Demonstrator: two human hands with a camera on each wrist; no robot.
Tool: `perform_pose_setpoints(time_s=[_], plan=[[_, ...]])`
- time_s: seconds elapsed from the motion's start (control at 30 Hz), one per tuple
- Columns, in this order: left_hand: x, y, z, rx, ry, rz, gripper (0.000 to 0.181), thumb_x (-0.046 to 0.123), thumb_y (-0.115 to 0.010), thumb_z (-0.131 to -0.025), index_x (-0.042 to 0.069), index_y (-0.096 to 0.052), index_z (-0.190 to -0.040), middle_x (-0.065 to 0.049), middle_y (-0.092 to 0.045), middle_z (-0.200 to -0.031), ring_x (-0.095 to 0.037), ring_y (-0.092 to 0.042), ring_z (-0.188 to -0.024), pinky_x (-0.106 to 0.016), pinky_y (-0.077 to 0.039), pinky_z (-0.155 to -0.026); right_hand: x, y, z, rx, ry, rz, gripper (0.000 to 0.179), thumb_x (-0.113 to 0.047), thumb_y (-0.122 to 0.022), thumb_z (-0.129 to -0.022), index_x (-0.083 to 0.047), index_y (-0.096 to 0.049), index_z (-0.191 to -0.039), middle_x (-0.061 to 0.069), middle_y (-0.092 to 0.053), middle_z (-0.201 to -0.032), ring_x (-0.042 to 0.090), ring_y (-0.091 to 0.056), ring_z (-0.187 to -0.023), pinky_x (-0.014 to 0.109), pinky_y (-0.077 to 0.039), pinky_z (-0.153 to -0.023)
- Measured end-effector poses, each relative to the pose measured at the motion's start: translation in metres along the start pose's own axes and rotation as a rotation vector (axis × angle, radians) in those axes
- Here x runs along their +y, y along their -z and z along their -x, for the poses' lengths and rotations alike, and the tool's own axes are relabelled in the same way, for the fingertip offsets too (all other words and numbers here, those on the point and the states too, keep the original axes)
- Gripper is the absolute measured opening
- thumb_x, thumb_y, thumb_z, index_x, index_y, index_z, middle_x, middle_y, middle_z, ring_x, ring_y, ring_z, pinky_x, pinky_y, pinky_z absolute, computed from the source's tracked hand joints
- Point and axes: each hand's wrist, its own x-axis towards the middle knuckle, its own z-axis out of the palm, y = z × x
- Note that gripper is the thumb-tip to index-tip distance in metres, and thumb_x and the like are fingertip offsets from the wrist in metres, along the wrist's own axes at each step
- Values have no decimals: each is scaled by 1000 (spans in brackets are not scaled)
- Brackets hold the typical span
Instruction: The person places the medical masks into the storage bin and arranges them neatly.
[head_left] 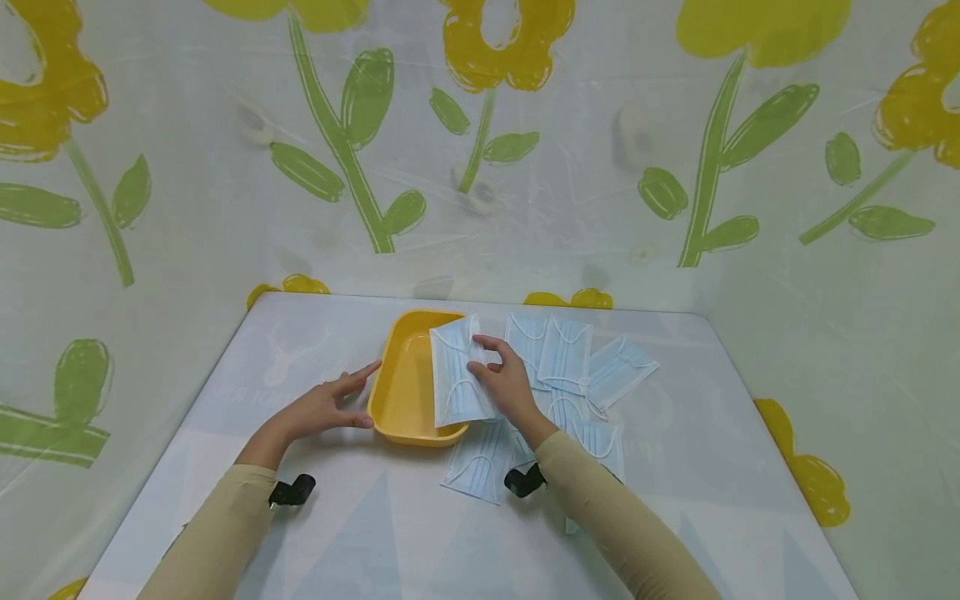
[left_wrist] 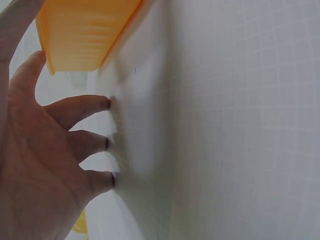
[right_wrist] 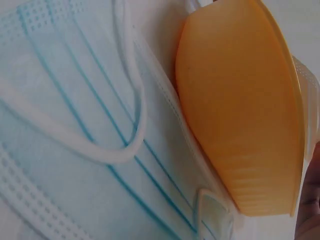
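A yellow plastic tray [head_left: 405, 383] stands on the table, its wall [right_wrist: 240, 110] close up in the right wrist view. Above its right half, my right hand [head_left: 513, 390] holds a light blue disposable face mask [head_left: 454, 379] by the right side, thumb and index finger at the edge. My left hand [head_left: 318, 408] steadies the tray's left side with spread fingers; in the left wrist view the thumb and index finger reach the tray [left_wrist: 80, 35], while the other fingertips [left_wrist: 102, 103] rest on the table. Several more face masks [head_left: 566, 354] lie overlapping right of the tray.
One loose mask [head_left: 480, 471] lies in front of the tray's right corner. The pale patterned table [head_left: 337, 533] ends at a back edge near a flower-printed curtain [head_left: 585, 208], which also hangs along both sides. Each wrist wears a small black device [head_left: 294, 490].
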Motion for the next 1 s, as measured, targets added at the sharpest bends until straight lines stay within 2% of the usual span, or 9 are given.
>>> perform_pose_setpoints(time_s=[0.27,0.5,0.77,1.0], plan=[[0,0,-1,0,-2,-3,105,57,-82,-79,39,-20,-163,-17,-36,-161,-52,-11,-151,-79,-14,-110,-12,-9,-1,-37,-51,-30,48,-16,-73,-96,-25,-59,-140,1,-55,-146,25,-68,-99,36,-61,-82],[0,0,-1,0,3,-2,106,57,-82,-79,40,-20,-163,-18,-35,-161,-52,-11,-151,-79,-14,-110,-17,-13,-2,-28,-46,-4,48,-16,-74,-95,-24,-59,-140,0,-55,-146,26,-66,-105,36,-59,-90],[0,0,0,1,5,-4,105,57,-82,-79,41,-20,-162,-17,-35,-161,-52,-11,-151,-79,-15,-110,-19,-20,-2,-56,-40,-10,48,-18,-73,-96,-24,-58,-141,-3,-54,-147,22,-63,-90,31,-59,-85],[2,-1,0,-1,31,-9,105,58,-81,-79,40,-20,-162,-16,-35,-162,-52,-10,-151,-80,-14,-110,-19,-27,-4,-66,-30,-23,48,-16,-74,-95,-20,-58,-141,4,-56,-141,24,-65,-95,33,-60,-85]])
